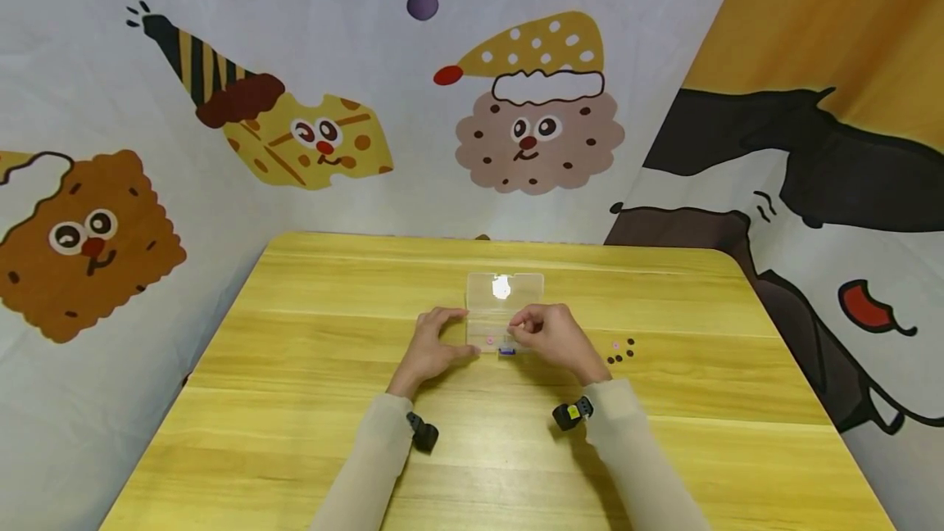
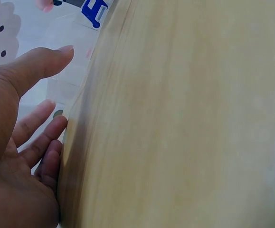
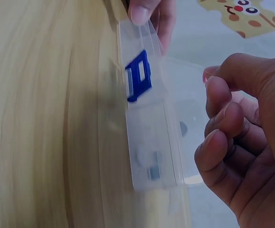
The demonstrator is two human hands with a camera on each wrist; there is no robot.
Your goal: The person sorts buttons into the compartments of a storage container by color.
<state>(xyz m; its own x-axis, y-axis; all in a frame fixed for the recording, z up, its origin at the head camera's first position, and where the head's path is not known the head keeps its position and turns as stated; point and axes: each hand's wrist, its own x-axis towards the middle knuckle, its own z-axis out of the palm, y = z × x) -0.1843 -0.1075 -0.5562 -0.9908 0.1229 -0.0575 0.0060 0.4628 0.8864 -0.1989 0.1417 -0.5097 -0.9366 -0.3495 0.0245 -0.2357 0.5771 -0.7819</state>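
Box [image 1: 479, 328] of clear plastic stands open on the wooden table [image 1: 509, 465], its blue latch [image 1: 506, 351] at the front and a pink piece [image 1: 490, 340] inside. The left hand [image 1: 429, 347], thumb and fingers spread, touches its left side. Above its right part, the right hand [image 1: 556, 338] has thumb and forefinger together; whether they pinch something, I can't quite tell. Dark pieces [image 1: 630, 353] lie farther right.

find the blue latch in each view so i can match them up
Head: blue latch below centre, on the near edge of the clear box.
Left wrist: blue latch at the top, left of centre.
Right wrist: blue latch mid-width, above centre.
Shared landmark: the left hand.
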